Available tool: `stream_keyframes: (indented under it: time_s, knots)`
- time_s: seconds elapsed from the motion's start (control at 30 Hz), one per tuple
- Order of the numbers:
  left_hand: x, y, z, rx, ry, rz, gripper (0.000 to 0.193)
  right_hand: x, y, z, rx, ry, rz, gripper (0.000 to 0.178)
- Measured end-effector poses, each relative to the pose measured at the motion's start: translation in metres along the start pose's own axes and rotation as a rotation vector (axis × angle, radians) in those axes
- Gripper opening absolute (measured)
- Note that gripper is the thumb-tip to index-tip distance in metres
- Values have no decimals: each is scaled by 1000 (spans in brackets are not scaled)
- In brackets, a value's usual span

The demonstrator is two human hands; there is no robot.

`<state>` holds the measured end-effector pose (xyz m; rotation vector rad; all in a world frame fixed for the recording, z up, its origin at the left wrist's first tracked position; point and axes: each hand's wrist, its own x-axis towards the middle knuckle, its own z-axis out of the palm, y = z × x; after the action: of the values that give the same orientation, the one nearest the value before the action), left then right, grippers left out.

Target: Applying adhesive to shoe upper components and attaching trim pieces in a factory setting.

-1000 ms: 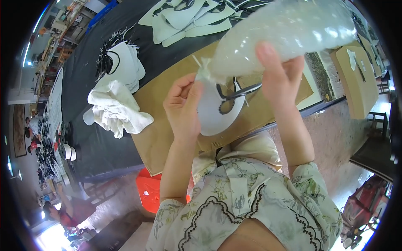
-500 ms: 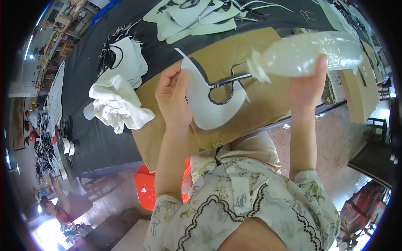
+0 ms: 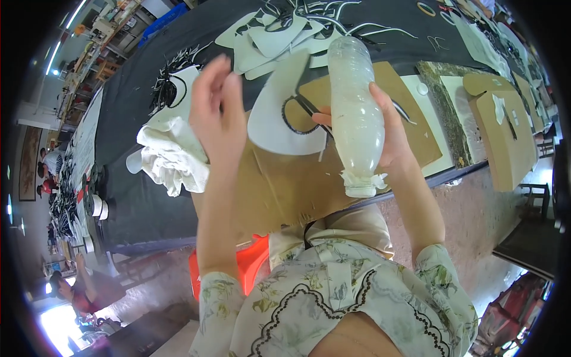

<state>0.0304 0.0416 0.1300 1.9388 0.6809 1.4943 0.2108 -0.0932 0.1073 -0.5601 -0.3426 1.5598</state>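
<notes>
My right hand (image 3: 392,131) grips a clear plastic bottle (image 3: 357,107) with whitish contents; its neck, wrapped in white material, points toward me. Beside the bottle lies a white curved cut piece (image 3: 276,128) with a black-trimmed round notch and a black strip. My right fingertips show next to that strip; whether they touch it I cannot tell. To the left of the piece my left hand (image 3: 217,113) is raised, slightly blurred, with a gap between thumb and fingers and nothing seen in it. Under the piece is a brown cardboard sheet (image 3: 267,196).
A crumpled white cloth (image 3: 172,154) lies left of the cardboard. Behind it are white pieces with black trim (image 3: 178,89), and a larger pile (image 3: 273,38) at the back. Cardboard boxes (image 3: 502,131) stand right. A red stool (image 3: 250,262) is below the table edge.
My left hand has let go of the white piece and risen to the left. The bottle has turned from lying sideways to neck toward me. The piece sits farther left and back.
</notes>
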Motion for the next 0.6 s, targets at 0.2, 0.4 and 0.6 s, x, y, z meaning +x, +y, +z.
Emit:
stream_keyframes:
  time_s: [0.2, 0.4, 0.6]
  knots:
    - [-63, 16, 13, -311, -259, -619, 21, 7, 6, 3, 118, -35, 31, 61]
    - [-55, 13, 26, -646, -310, -664, 21, 3, 9, 9, 183, 49, 0, 65]
    - [-56, 14, 33, -715, -280, -661, 26, -4, 4, 2, 108, 11, -14, 69]
